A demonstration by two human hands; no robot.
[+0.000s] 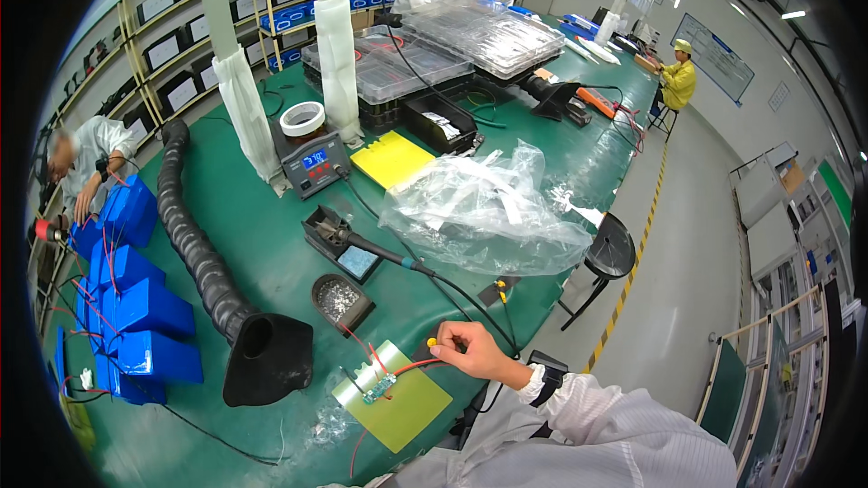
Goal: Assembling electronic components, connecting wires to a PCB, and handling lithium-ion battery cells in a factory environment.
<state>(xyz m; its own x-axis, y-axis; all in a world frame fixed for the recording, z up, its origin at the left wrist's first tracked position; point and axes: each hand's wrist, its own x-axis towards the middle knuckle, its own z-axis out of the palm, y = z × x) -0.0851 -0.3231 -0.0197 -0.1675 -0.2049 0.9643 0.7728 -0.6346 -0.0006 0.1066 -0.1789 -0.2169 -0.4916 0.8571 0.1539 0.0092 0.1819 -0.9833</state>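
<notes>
My right hand [472, 354] reaches in from the lower right, its thumb and fingers pinched together at a small yellow connector [432, 342]. A red wire [418, 365] runs from beneath that hand to a small circuit board [380, 389]. The board lies on a yellow-green sheet [411, 411] at the front of the bench, with more red and black wires on it. A dark block lies partly hidden behind my fingertips. Farther back, a second yellow connector [501, 286] with a cable rests on a black piece. My left hand is out of view.
A soldering iron [384, 251] rests in its holder beside a solder tray [339, 298] and soldering station [315, 165]. A black fume hose [203, 244] and blue battery packs [149, 307] stand left. Clear plastic bags [488, 208] lie behind. Co-workers sit around the bench.
</notes>
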